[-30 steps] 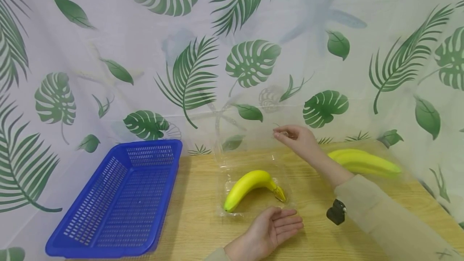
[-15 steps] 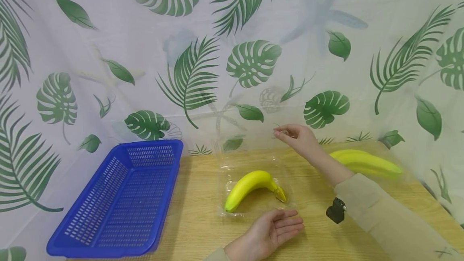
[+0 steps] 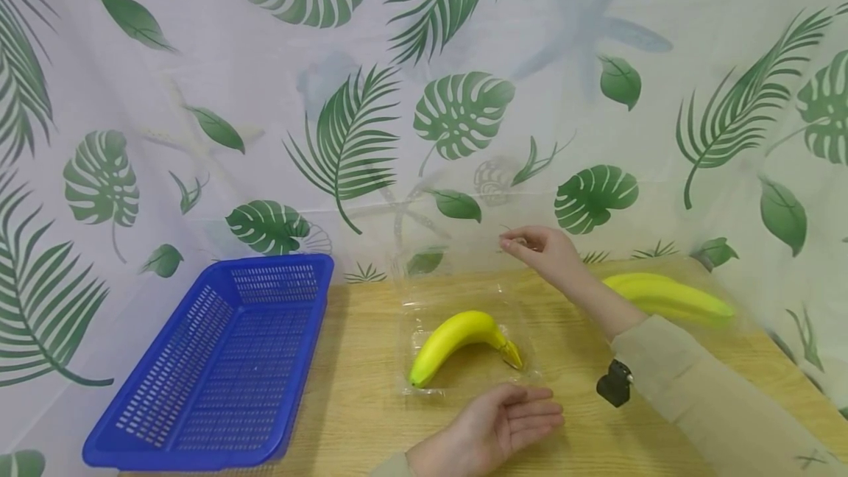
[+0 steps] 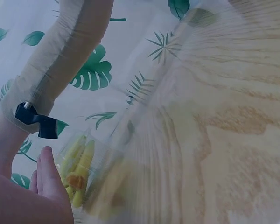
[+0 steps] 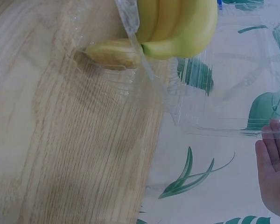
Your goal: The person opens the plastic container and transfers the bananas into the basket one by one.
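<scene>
A clear plastic clamshell container (image 3: 424, 393) lies on the table with its lid raised toward the wall. Inside it rests a yellow banana (image 3: 457, 337) with its stem to the right, also seen in the right wrist view. My right hand (image 3: 546, 252) pinches the right edge of the raised lid (image 5: 214, 126) between thumb and fingers. In front of the container, my left hand (image 3: 486, 425) is held palm up with its fingers extended, holding nothing. The left wrist view shows part of this left hand (image 4: 42, 196) at its lower left.
A blue perforated plastic basket (image 3: 232, 366) stands at the left. Behind my right forearm, yellow bananas (image 3: 669, 297) sit in clear packaging at the right. A leaf-patterned curtain (image 3: 265, 131) backs the wooden table (image 3: 358, 359). A black camera mount (image 3: 615, 385) is on my right wrist.
My left hand has shifted slightly to the right. The right hand, the lid and the banana hold their places.
</scene>
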Tool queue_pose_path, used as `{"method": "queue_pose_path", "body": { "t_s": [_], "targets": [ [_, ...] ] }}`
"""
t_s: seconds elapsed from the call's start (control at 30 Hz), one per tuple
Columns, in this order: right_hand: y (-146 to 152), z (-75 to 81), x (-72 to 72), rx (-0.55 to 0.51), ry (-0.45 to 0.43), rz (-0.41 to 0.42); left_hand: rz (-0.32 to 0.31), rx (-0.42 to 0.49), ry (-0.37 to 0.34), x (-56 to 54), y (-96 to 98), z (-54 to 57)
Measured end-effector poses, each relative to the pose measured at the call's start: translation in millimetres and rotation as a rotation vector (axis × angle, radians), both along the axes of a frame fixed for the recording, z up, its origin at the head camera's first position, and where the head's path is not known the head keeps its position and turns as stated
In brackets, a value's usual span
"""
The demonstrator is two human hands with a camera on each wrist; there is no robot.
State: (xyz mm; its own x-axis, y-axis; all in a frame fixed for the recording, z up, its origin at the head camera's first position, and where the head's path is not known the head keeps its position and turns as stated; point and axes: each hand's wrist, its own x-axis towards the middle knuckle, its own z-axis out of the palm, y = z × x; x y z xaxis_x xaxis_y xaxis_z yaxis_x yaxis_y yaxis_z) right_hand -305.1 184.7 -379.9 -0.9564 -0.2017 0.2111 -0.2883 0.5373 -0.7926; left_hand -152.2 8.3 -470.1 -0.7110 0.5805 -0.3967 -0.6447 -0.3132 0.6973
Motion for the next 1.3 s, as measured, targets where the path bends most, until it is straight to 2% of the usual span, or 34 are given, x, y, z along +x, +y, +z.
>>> {"method": "queue_pose_path", "body": {
  "t_s": [0.27,0.43,0.63,0.83,1.07,1.3],
  "targets": [
    [1,1.2,0.6,-0.014,-0.003,0.009,-0.024,0.003,0.031,-4.0,-3.8,14.0],
    [0,2.8,2.4,-0.022,0.000,0.019,0.014,0.003,0.097,-9.1,-8.8,24.0],
    [0,2.9,3.5,-0.018,0.009,0.018,0.072,-0.011,0.158,-21.4,-19.3,33.2],
    [-1,3.7,3.4,-0.010,0.004,0.017,0.094,-0.032,0.270,-35.3,-34.4,35.3],
    [-1,4.1,3.2,-0.009,-0.003,0.020,0.121,-0.029,0.319,-48.6,-52.6,38.6],
    [-1,4.4,2.2,-0.007,-0.005,0.023,0.145,-0.045,0.350,-60.1,-67.3,47.1]
  ]
}}
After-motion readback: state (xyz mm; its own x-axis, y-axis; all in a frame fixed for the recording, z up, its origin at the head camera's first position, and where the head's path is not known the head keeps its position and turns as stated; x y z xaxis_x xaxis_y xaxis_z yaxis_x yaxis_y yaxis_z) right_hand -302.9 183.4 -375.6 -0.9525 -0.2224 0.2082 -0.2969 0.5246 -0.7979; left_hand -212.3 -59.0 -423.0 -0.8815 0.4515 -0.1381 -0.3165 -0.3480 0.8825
